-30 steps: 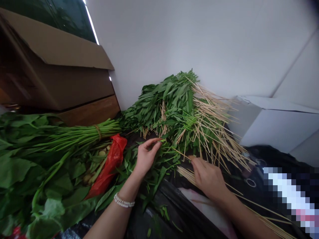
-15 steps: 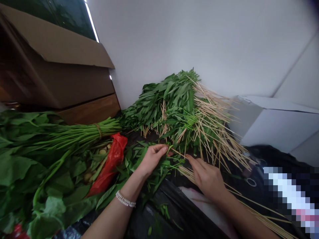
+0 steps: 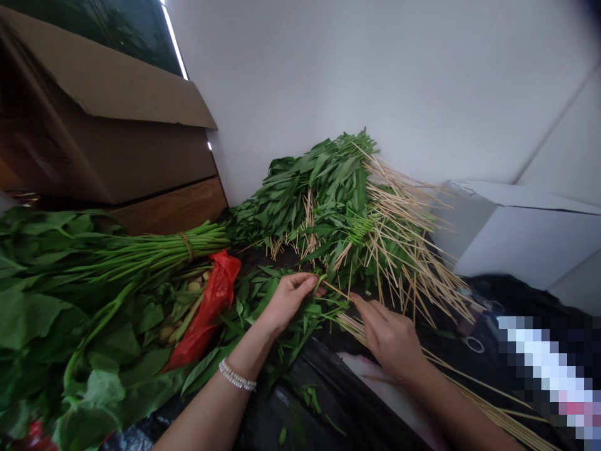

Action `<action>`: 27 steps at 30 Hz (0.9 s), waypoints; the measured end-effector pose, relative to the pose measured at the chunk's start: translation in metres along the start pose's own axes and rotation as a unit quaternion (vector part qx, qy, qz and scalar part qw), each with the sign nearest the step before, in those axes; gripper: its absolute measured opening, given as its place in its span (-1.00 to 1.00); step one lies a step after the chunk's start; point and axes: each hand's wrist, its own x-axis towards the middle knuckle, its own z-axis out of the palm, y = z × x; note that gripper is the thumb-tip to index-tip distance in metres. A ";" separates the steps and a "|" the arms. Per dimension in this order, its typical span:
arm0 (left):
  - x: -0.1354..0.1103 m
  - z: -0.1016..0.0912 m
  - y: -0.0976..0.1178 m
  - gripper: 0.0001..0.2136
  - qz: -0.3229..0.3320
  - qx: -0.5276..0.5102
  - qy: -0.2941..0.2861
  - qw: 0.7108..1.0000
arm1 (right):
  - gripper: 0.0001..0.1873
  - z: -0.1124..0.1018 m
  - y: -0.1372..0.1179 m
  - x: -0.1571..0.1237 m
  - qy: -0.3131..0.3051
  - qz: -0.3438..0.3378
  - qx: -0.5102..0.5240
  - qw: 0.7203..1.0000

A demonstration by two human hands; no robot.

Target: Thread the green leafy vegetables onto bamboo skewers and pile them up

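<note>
My left hand [image 3: 293,297] pinches a short green stem [image 3: 321,279] between thumb and fingers, over a pile of loose leafy greens [image 3: 256,300]. Closed on a thin wooden skewer [image 3: 336,289], my right hand [image 3: 387,332] holds it so that its tip meets the stem at my left fingertips. Whether the tip has gone into the stem is too small to tell. Behind my hands rises a heap of skewered leafy greens [image 3: 323,169], their bare skewers [image 3: 413,232] fanning out to the right. More loose skewers [image 3: 493,407] lie under and beyond my right forearm.
At left lie a tied bundle of long-stemmed greens [image 3: 154,250] and a red plastic bag [image 3: 211,313]. A cardboard box [image 3: 141,150] stands behind them. A white box [image 3: 530,238] is at right, against the white wall [image 3: 375,75]. Black plastic [image 3: 328,388] covers the near surface.
</note>
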 end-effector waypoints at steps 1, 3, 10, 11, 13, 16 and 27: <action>0.000 0.001 0.000 -0.70 0.002 0.003 -0.001 1.000 | -0.58 0.001 0.000 0.000 -0.001 0.003 0.005 1.000; -0.001 0.002 0.000 -0.71 0.005 0.009 0.000 1.000 | -0.58 0.002 -0.001 -0.001 -0.003 0.009 0.014 1.000; -0.001 0.005 -0.001 -0.70 0.005 0.029 -0.008 1.000 | -0.62 0.008 -0.003 -0.002 0.004 0.018 0.037 0.999; -0.001 0.005 -0.002 -0.70 0.007 0.034 -0.014 0.999 | -0.63 0.008 -0.003 -0.002 0.003 0.020 0.039 0.999; -0.001 0.006 -0.003 -0.71 0.014 0.046 -0.029 0.998 | -0.63 0.009 -0.004 -0.002 -0.004 0.022 0.044 0.999; -0.001 0.009 -0.005 -0.71 0.030 0.070 -0.055 0.996 | -0.62 0.011 -0.005 -0.002 -0.022 0.029 0.044 0.998; -0.001 0.012 -0.003 -0.73 0.089 0.118 0.013 0.989 | -0.70 0.011 -0.002 0.005 -0.023 0.068 0.010 0.997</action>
